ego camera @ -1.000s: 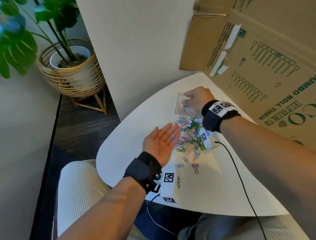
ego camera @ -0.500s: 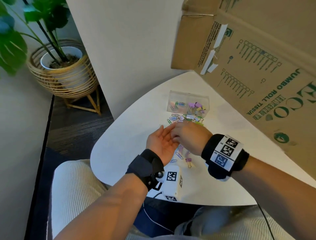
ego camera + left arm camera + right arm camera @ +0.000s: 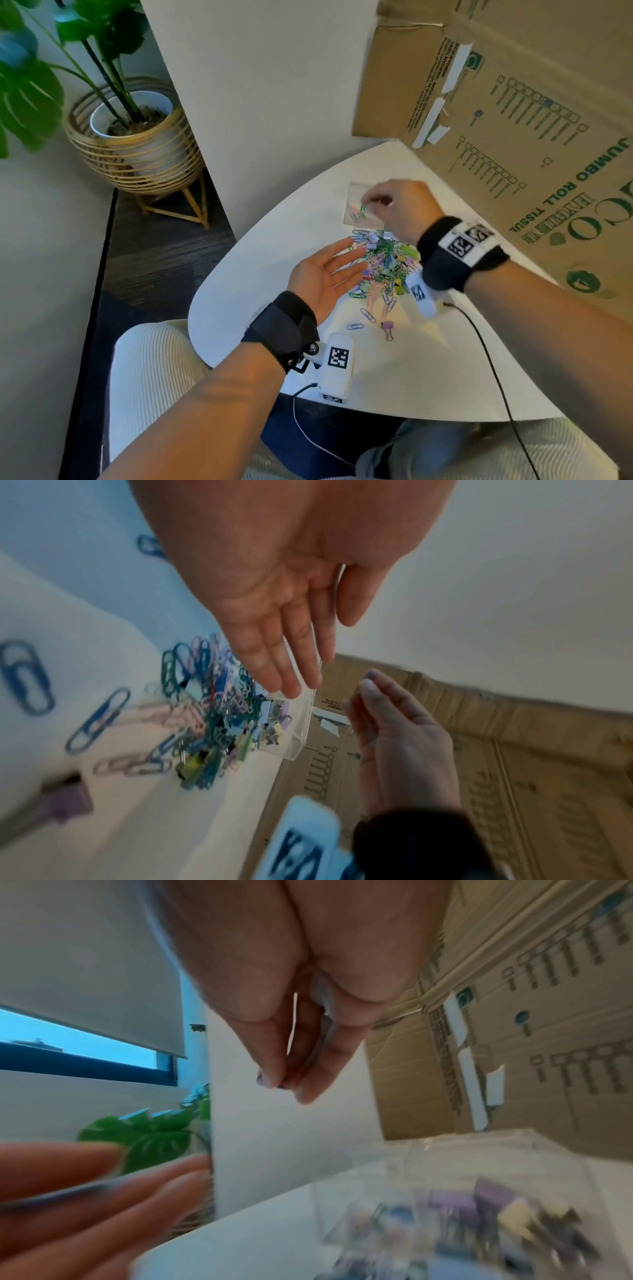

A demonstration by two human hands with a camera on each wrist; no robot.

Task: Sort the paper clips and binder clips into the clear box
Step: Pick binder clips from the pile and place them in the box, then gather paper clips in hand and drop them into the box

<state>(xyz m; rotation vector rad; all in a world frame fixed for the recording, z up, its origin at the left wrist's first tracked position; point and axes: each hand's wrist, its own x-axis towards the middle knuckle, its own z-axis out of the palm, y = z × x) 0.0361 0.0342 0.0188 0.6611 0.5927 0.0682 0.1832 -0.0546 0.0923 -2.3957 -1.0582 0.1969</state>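
My left hand (image 3: 342,263) lies palm up and open beside a heap of coloured paper clips and binder clips (image 3: 383,267) on the white table (image 3: 260,274). No clip shows on its palm. My right hand (image 3: 371,200) hovers over the left part of the clear box (image 3: 358,192) behind the heap. Its thumb and fingers (image 3: 270,1079) pinch a small thin paper clip (image 3: 358,690). Inside the box (image 3: 394,1191) lie purple and yellow binder clips (image 3: 493,1199); a green clip (image 3: 363,208) shows just under the fingers.
A blue paper clip (image 3: 355,326) and a purple binder clip (image 3: 387,327) lie apart, nearer to me. A large cardboard box (image 3: 513,120) leans over the table's right side. A potted plant in a wicker stand (image 3: 137,144) is on the floor, left.
The right hand went from the box to the left palm, pinched something there, and has gone back over the box. The left hand stayed open, palm up.
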